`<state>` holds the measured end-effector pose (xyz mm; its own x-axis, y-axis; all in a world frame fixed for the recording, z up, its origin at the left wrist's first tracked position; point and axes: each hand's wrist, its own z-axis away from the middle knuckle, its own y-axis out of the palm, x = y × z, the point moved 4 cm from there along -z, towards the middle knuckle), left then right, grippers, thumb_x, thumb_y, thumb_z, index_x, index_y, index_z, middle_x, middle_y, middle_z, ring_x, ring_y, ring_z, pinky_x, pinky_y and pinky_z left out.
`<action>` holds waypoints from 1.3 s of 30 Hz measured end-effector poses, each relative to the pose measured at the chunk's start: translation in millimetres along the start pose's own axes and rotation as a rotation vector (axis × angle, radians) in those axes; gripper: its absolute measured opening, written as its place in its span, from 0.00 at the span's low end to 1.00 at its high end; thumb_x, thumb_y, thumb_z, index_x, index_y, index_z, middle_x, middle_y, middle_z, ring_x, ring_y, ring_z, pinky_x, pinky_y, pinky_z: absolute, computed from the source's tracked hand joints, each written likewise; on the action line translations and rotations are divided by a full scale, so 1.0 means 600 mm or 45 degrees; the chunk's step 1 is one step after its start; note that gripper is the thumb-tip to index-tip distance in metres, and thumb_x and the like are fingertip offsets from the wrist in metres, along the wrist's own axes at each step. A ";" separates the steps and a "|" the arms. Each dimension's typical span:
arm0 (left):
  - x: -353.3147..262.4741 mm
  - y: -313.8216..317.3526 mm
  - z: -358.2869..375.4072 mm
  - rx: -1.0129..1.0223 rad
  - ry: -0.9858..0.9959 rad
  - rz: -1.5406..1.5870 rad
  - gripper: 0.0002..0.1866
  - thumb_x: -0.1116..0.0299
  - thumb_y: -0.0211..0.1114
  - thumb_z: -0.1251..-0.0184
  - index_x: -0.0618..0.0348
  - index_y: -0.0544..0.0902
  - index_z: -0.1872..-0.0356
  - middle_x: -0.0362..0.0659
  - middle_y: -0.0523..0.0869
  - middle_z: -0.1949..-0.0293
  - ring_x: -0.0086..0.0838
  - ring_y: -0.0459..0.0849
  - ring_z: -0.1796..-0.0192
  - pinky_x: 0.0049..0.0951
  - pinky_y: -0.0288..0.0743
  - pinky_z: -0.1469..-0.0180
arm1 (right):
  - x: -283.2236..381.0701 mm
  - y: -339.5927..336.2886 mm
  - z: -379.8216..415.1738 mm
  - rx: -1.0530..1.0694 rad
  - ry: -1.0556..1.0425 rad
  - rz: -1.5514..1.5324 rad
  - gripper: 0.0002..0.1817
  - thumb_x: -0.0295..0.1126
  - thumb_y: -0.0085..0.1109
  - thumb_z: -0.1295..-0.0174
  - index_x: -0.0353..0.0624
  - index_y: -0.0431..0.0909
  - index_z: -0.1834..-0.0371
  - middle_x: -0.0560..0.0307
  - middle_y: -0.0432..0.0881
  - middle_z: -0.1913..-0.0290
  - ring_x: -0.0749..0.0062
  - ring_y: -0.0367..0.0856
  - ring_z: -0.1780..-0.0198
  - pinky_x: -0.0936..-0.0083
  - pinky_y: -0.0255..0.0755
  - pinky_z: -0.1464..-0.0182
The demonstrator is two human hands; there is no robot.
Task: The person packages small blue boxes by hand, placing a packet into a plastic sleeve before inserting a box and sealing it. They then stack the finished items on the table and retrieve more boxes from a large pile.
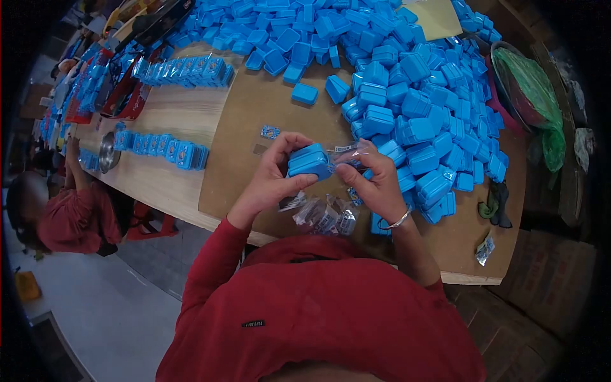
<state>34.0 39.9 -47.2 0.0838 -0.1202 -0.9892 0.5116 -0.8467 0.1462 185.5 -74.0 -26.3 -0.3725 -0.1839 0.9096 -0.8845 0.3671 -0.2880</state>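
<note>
My left hand (270,184) is closed around a small blue box (309,162), with its thumb along the near side. My right hand (375,184) pinches a clear plastic bag (347,151) with a printed label, close against the box's right end. On the table just below my hands lie several clear bags (326,216). A small printed packet (270,132) rests beyond my left hand. Single blue boxes, one (305,94) lying flat, sit between my hands and a large heap of blue boxes (414,124) on the right.
Rows of wrapped blue boxes (184,71) stand on the wooden table (191,118) at the left, near a metal bowl (109,153). A person in red (79,219) sits at the far left. Green plastic (531,89) and cartons (541,274) are at the right.
</note>
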 end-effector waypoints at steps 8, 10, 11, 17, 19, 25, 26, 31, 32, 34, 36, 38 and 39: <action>-0.005 -0.005 0.004 -0.048 0.023 0.049 0.33 0.77 0.72 0.51 0.58 0.67 0.42 0.43 0.73 0.46 0.26 0.71 0.42 0.26 0.65 0.40 | -0.006 0.005 0.006 0.063 0.281 -0.230 0.08 0.30 0.64 0.43 0.37 0.82 0.64 0.50 0.82 0.56 0.67 0.80 0.58 0.70 0.68 0.45; -0.008 -0.002 0.005 -0.066 0.046 0.076 0.34 0.77 0.72 0.51 0.58 0.66 0.41 0.44 0.72 0.44 0.28 0.71 0.41 0.27 0.65 0.39 | -0.002 0.007 0.002 0.025 0.151 -0.207 0.09 0.29 0.64 0.44 0.36 0.82 0.63 0.48 0.79 0.52 0.66 0.79 0.55 0.74 0.70 0.50; -0.008 -0.002 0.006 -0.060 0.047 0.069 0.35 0.77 0.72 0.51 0.58 0.65 0.40 0.44 0.72 0.43 0.28 0.71 0.40 0.28 0.65 0.38 | 0.001 0.007 0.001 0.007 0.085 -0.195 0.09 0.29 0.64 0.44 0.36 0.81 0.63 0.47 0.78 0.50 0.66 0.79 0.54 0.76 0.71 0.52; -0.015 -0.002 0.008 -0.028 0.060 0.033 0.40 0.76 0.73 0.50 0.57 0.62 0.35 0.46 0.72 0.41 0.30 0.70 0.38 0.30 0.65 0.37 | 0.007 0.009 -0.002 0.011 0.056 -0.243 0.09 0.29 0.65 0.45 0.38 0.81 0.63 0.47 0.79 0.51 0.62 0.78 0.50 0.73 0.71 0.51; -0.017 -0.002 0.007 -0.020 0.058 0.032 0.41 0.74 0.74 0.51 0.57 0.62 0.35 0.47 0.73 0.40 0.32 0.70 0.37 0.32 0.65 0.37 | 0.005 0.010 -0.002 0.047 0.016 -0.185 0.08 0.29 0.64 0.44 0.38 0.81 0.63 0.49 0.78 0.50 0.69 0.78 0.52 0.78 0.71 0.54; -0.017 0.001 0.009 0.036 -0.091 0.021 0.39 0.74 0.74 0.51 0.57 0.64 0.35 0.46 0.73 0.42 0.30 0.71 0.38 0.31 0.66 0.38 | 0.001 0.008 -0.001 0.122 -0.051 -0.084 0.08 0.29 0.64 0.43 0.38 0.80 0.63 0.50 0.78 0.51 0.74 0.78 0.53 0.80 0.73 0.57; -0.016 -0.001 0.008 0.024 -0.061 0.011 0.39 0.75 0.73 0.51 0.57 0.65 0.35 0.46 0.73 0.43 0.29 0.71 0.40 0.29 0.66 0.39 | 0.001 0.007 -0.001 0.139 -0.067 -0.052 0.08 0.29 0.64 0.43 0.38 0.80 0.62 0.50 0.78 0.52 0.74 0.78 0.54 0.79 0.73 0.57; -0.008 -0.013 0.006 -0.062 -0.002 0.039 0.38 0.76 0.73 0.50 0.58 0.65 0.36 0.43 0.73 0.47 0.26 0.73 0.44 0.26 0.68 0.42 | -0.004 0.007 0.005 0.060 0.279 -0.270 0.14 0.30 0.65 0.45 0.37 0.79 0.57 0.51 0.80 0.60 0.66 0.79 0.60 0.74 0.72 0.60; -0.007 -0.013 0.007 -0.050 -0.003 0.054 0.38 0.76 0.72 0.50 0.58 0.65 0.36 0.43 0.73 0.46 0.26 0.73 0.44 0.26 0.67 0.41 | -0.008 0.009 0.007 0.050 0.392 -0.359 0.14 0.30 0.65 0.45 0.37 0.78 0.56 0.51 0.79 0.61 0.67 0.79 0.61 0.74 0.72 0.61; -0.007 -0.012 0.008 -0.023 -0.006 0.085 0.38 0.76 0.72 0.50 0.58 0.64 0.36 0.43 0.73 0.46 0.26 0.72 0.43 0.26 0.67 0.41 | -0.005 0.010 0.002 0.075 0.258 -0.217 0.13 0.30 0.64 0.44 0.37 0.79 0.57 0.52 0.79 0.61 0.69 0.79 0.61 0.76 0.72 0.63; -0.006 -0.011 0.008 -0.067 -0.006 0.143 0.39 0.76 0.73 0.50 0.58 0.63 0.35 0.44 0.73 0.44 0.27 0.72 0.42 0.27 0.66 0.39 | -0.003 0.011 0.000 0.103 0.157 -0.123 0.12 0.30 0.64 0.43 0.37 0.79 0.58 0.53 0.80 0.60 0.73 0.79 0.60 0.79 0.72 0.63; -0.005 -0.010 0.006 -0.089 0.036 0.171 0.40 0.76 0.73 0.50 0.58 0.62 0.35 0.45 0.72 0.43 0.28 0.71 0.41 0.27 0.65 0.38 | -0.001 0.013 -0.001 0.137 0.087 -0.077 0.10 0.31 0.63 0.41 0.37 0.78 0.60 0.54 0.80 0.57 0.78 0.78 0.59 0.83 0.71 0.61; -0.005 -0.010 0.004 -0.088 0.076 0.171 0.41 0.76 0.73 0.50 0.58 0.62 0.34 0.45 0.72 0.42 0.28 0.71 0.40 0.27 0.64 0.38 | 0.000 0.013 -0.003 0.096 0.069 -0.113 0.10 0.31 0.63 0.41 0.37 0.78 0.61 0.54 0.80 0.57 0.78 0.77 0.59 0.83 0.71 0.61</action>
<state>28.4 43.9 -45.2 0.2052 -0.1968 -0.9587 0.5499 -0.7871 0.2793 179.2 -69.7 -28.0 -0.2778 -0.1624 0.9468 -0.9327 0.2814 -0.2254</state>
